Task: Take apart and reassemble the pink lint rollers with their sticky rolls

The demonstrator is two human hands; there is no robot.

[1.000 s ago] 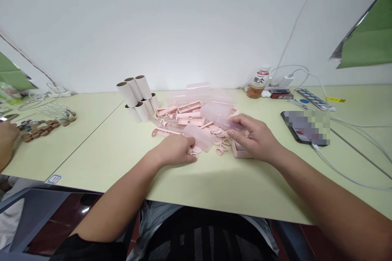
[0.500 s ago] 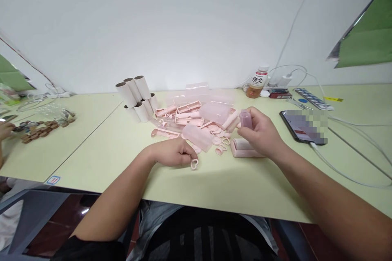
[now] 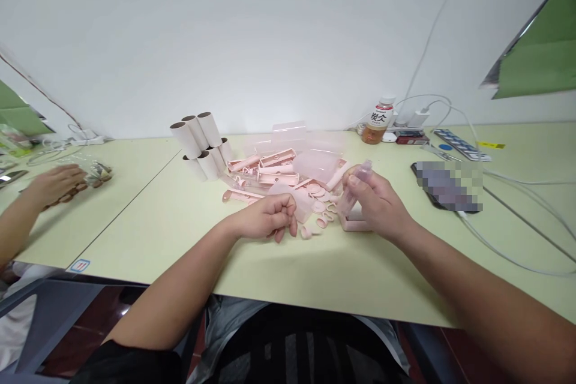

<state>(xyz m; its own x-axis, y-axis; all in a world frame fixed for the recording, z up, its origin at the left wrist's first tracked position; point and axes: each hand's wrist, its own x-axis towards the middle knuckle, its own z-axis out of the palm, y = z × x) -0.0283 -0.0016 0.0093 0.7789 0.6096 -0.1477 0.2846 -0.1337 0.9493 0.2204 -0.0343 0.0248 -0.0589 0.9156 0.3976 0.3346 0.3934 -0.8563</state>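
Right hand (image 3: 375, 204) gripping a translucent pink cover (image 3: 355, 185), thumb and fingers pinching it at the near edge of the pink parts pile (image 3: 288, 171); cover tilting upward and away, raised off the table (image 3: 189, 234), its upper end showing above the fingertips. Sitting just beneath that hand, touching the tabletop: a pink roller base (image 3: 353, 223), partly hidden by the palm.

Left hand (image 3: 267, 219) curling loosely closed, knuckles up, resting on the table just beside the pile's front edge; whether anything is lying inside the curl, cannot tell. Lying just beside its fingertips: a small pink piece (image 3: 306, 231), apart from the hand. Lying between the two hands: a scatter of heart-shaped pink clips (image 3: 330, 209).

Stacking behind the pile, leaning left: white cardboard tubes (image 3: 200, 141). Standing near the wall, well apart from both hands: a drink bottle (image 3: 378, 122) with a white label. Lying to the right of the right hand: a phone (image 3: 443, 186), screen blurred, with a white cable (image 3: 504, 255) trailing across the table.

At far left, another person's hand (image 3: 54, 183) reaching over small brown pieces (image 3: 67, 197) on the neighbouring table.
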